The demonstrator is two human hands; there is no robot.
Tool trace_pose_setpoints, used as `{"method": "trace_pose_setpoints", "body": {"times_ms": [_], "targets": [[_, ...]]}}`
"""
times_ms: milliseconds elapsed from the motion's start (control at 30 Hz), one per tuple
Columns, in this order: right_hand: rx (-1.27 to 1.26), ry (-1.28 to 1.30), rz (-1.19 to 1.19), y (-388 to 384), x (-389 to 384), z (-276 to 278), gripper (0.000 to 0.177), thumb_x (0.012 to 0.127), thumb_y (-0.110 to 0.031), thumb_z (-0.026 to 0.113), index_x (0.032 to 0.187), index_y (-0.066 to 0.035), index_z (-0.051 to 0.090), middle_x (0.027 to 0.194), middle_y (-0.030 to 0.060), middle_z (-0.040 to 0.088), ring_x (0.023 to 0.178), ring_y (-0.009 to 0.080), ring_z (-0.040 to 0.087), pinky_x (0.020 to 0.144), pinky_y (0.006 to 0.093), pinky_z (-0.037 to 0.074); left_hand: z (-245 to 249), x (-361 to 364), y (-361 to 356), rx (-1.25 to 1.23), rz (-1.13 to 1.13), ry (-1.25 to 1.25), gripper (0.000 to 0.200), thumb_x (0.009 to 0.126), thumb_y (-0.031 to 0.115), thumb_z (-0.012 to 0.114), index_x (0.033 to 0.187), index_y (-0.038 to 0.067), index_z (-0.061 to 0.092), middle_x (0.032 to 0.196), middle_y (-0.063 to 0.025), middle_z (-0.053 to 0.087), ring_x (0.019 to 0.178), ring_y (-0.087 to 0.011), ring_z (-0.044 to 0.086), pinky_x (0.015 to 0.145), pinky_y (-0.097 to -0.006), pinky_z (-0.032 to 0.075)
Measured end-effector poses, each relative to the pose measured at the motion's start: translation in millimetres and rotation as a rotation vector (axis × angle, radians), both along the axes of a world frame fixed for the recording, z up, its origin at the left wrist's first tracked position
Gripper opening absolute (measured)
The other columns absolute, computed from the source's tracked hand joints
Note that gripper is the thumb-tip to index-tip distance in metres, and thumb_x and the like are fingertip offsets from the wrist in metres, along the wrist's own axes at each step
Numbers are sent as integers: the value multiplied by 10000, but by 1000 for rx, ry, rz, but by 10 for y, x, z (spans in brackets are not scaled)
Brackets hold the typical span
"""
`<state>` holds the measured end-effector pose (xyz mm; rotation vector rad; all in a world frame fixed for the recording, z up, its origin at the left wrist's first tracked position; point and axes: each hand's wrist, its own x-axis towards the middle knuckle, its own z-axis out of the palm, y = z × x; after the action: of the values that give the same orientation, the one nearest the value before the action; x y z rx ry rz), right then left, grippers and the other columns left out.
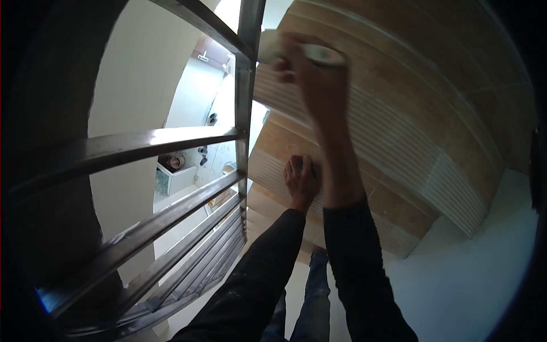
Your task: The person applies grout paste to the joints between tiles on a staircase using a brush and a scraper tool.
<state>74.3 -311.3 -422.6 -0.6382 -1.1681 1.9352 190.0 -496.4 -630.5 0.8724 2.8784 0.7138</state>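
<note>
My right hand [310, 71], smeared by motion, is raised over a ribbed stair tread near the railing. Its fingers curl around a pale, roll-like object [326, 55] with an oval, greenish end, whose exact kind I cannot tell. Lower down, my left hand [302, 175] rests on the brown tiled step [277, 137], with its fingers bent inward and the palm side hidden. Both forearms are in dark sleeves, and the left sleeve [250, 279] has light specks on it.
A metal railing [244, 102] with several bars runs along the left of the staircase. Through it, a lower floor shows shoes [203, 157] and a white box [171, 179]. A white wall [461, 273] borders the steps at right. My jeans-clad legs [312, 302] are below.
</note>
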Motion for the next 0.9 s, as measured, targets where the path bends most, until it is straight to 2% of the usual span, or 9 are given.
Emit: {"method": "trace_pose_setpoints", "body": {"times_ms": [133, 167, 300, 500, 600, 700, 800, 867, 900], "targets": [[-3, -264, -38, 217, 418, 34, 168, 981, -157, 749, 957, 6, 780, 754, 76, 746, 620, 103, 704, 535, 260, 578, 31, -27, 29, -17, -32, 19, 209, 871, 216, 699, 1031, 90, 652, 1043, -127, 569, 1012, -351, 601, 884, -521, 489], [-11, -368, -17, 222, 445, -9, 171, 985, -161, 750, 954, 5, 776, 761, 74, 746, 616, 103, 700, 531, 256, 574, 1, -17, 2, -59, -40, -19, 276, 897, 231, 721, 1144, 123, 664, 1109, -109, 557, 1072, -344, 579, 913, -513, 472], [60, -204, 104, 157, 52, -36, 247, 993, -246, 755, 1063, -9, 770, 839, 83, 764, 661, 125, 725, 537, 243, 566, -47, -24, -25, -31, -46, 7, 240, 853, 221, 717, 1050, 97, 658, 1074, -128, 574, 1025, -358, 597, 886, -522, 482], [-32, -505, -819, 904, 1291, 364, 283, 1026, -294, 717, 1079, -16, 723, 872, 108, 761, 699, 128, 723, 550, 247, 566, -56, 4, -31, -55, -62, -11, 258, 877, 244, 707, 1088, 107, 651, 1108, -128, 569, 1047, -372, 582, 909, -540, 468], [-135, -316, -817, 986, 1188, -67, 305, 1014, -296, 734, 1099, -4, 708, 873, 86, 755, 701, 157, 723, 592, 270, 584, -50, -5, 10, -68, -67, 0, 251, 890, 260, 698, 1083, 108, 648, 1124, -132, 565, 1064, -383, 574, 927, -550, 461], [738, -931, -438, 945, 115, -769, 359, 1011, -320, 706, 1206, -21, 664, 790, 116, 718, 703, 214, 708, 703, 405, 594, -68, 24, 3, -109, -49, 42, 224, 898, 282, 677, 1039, 112, 639, 1089, -141, 559, 1053, -389, 574, 911, -555, 468], [289, -387, -474, 860, 86, -224, 364, 986, -299, 770, 1197, -23, 662, 753, 90, 711, 634, 165, 694, 602, 320, 588, 117, 91, 78, 11, 50, -108, 205, 903, 287, 664, 1000, 111, 622, 1080, -144, 558, 1048, -383, 576, 901, -552, 472], [-44, -63, -554, 767, 674, 30, 296, 1015, -295, 737, 1128, -24, 706, 872, 117, 736, 715, 172, 727, 587, 284, 593, -42, 46, 6, -47, -44, 38, 193, 900, 280, 663, 971, 109, 608, 1084, -139, 556, 1057, -375, 573, 902, -547, 471], [79, -67, -730, 920, 1135, 104, 276, 1022, -266, 722, 1135, -15, 712, 972, 140, 754, 775, 179, 743, 620, 283, 613, -61, 44, 5, -69, -46, 16, 206, 916, 292, 670, 990, 110, 609, 1084, -130, 544, 1066, -371, 563, 902, -540, 462]]}}
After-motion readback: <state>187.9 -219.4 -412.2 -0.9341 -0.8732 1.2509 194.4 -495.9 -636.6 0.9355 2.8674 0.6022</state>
